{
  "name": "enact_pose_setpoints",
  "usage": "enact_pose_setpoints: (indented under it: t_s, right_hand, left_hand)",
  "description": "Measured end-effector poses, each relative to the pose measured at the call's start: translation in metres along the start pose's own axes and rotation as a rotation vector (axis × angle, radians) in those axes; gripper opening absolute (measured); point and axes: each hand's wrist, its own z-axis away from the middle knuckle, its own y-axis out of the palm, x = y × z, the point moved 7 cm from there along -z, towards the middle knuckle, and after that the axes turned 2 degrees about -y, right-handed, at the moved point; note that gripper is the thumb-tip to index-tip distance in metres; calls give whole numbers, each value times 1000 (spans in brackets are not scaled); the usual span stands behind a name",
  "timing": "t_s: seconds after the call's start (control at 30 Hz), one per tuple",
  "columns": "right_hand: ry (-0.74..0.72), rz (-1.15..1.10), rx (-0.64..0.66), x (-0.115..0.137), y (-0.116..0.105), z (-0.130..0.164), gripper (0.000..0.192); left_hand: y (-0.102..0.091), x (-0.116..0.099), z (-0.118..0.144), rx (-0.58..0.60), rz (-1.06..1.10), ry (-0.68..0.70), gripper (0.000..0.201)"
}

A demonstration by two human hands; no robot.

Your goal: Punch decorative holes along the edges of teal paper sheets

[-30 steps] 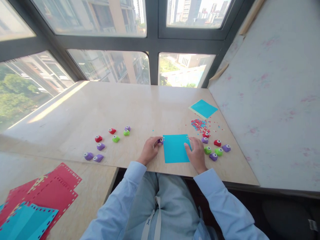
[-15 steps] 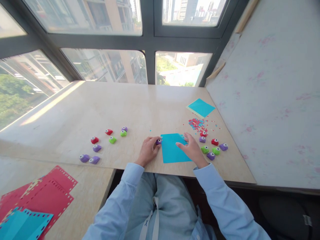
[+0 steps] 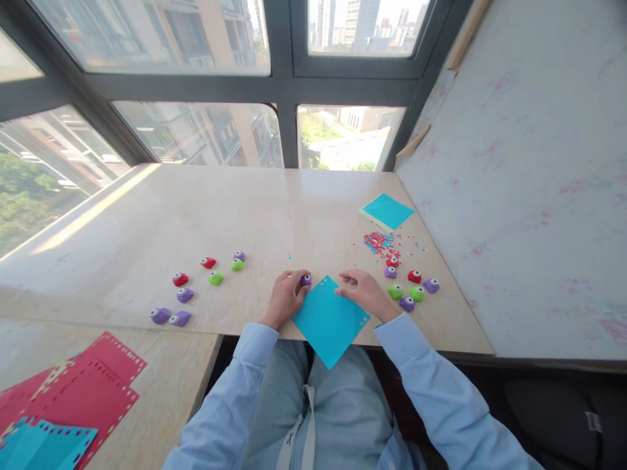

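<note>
My left hand (image 3: 287, 297) is closed around a small purple craft punch (image 3: 306, 280) with an eye-like white button. The punch sits by the upper left edge of a square blue paper sheet (image 3: 330, 326); whether the edge is inside it I cannot tell. The sheet lies turned like a diamond, its near corner sticking out past the table edge over my lap. Small punched holes show by its top and right corners. My right hand (image 3: 365, 292) is at the upper right edge, thumb over the paper and fingers loosely bent, apart from the thumb.
Several red, green and purple punches (image 3: 416, 294) stand at the right, and more punches (image 3: 185, 295) at the left. Red and blue paper bits (image 3: 379, 244) lie below stacked sheets (image 3: 388, 211). Punched red sheets (image 3: 93, 378) and a blue one (image 3: 53, 444) lie lower left.
The blue sheet has been turned from square-on to a diamond, with one corner now over the table edge. My right hand has shifted slightly left. The purple punch stays in my left hand.
</note>
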Motion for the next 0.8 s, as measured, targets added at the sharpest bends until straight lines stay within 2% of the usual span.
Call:
enact_pose_setpoints:
  t_s: [0.13,0.27,0.6,0.73,0.8]
  right_hand:
    - [-71,290,-47,17,8,7,41]
    - [-53,396,-52,21,19,7,40]
    - [-4,271,-34,11,25,1,17]
    - [-57,211,-71,13,23,6,14]
    - [-104,166,-94,17,21,10,11]
  left_hand:
    - [1,-1,1,3,-35,15,27]
    - [1,-2,0,14,-51,20,26]
    - [-3,-6,1,-42,-37,84,28]
    - [-16,-15,8,-139,-9,127,26]
    - [-20,-21,11,-145,-25,149,20]
